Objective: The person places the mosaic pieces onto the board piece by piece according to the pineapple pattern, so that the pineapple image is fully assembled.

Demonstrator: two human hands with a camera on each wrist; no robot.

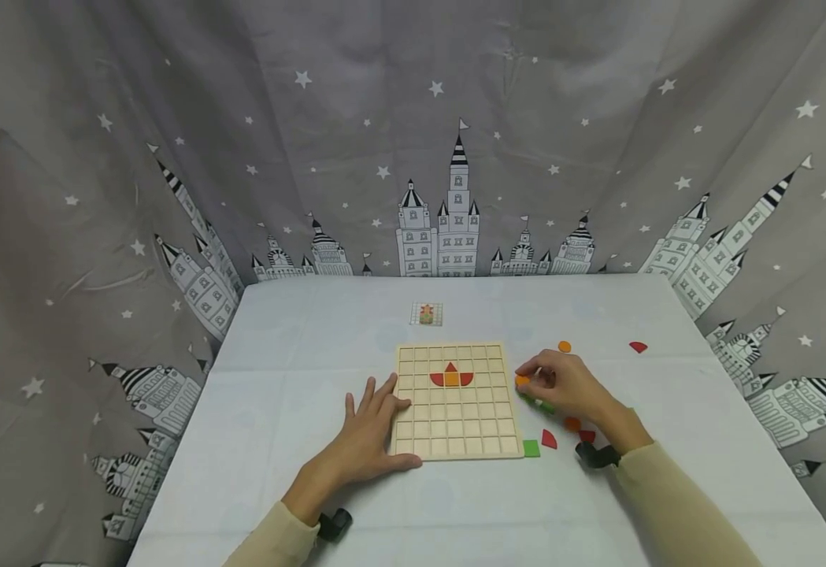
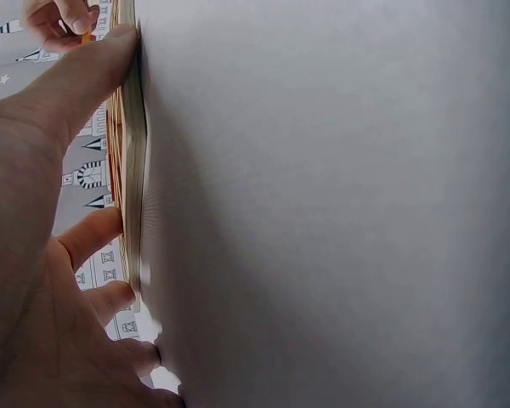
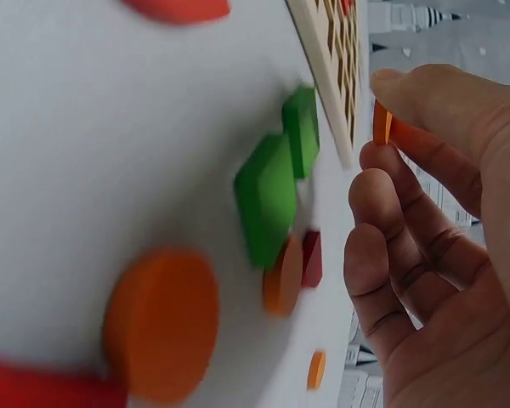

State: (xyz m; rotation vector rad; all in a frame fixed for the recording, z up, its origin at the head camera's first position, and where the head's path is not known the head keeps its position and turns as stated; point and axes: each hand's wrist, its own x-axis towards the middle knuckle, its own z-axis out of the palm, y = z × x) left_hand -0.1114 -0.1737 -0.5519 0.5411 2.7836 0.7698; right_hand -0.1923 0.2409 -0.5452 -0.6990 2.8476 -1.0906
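A wooden grid board (image 1: pixel 448 433) lies on the white table. On it an orange square (image 1: pixel 451 379) sits between two red quarter-circles, with a red triangle (image 1: pixel 451 367) above the square. My left hand (image 1: pixel 366 437) rests at the board's left side, fingers spread, thumb on the near left corner; in the left wrist view the thumb (image 2: pixel 93 64) touches the board's edge. Just right of the board, my right hand (image 1: pixel 568 386) pinches a thin orange tile (image 3: pixel 382 123) between thumb and index finger, its face turned mostly away from the right wrist view. The other fingers curl loosely below it.
Green tiles (image 3: pixel 268 200), an orange round tile (image 3: pixel 166 327) and red pieces lie under and around my right hand. A green square (image 1: pixel 531 448) touches the board's near right corner. A red quarter-circle (image 1: pixel 638 346) lies farther right. Behind the board is a small pattern card (image 1: pixel 427 314).
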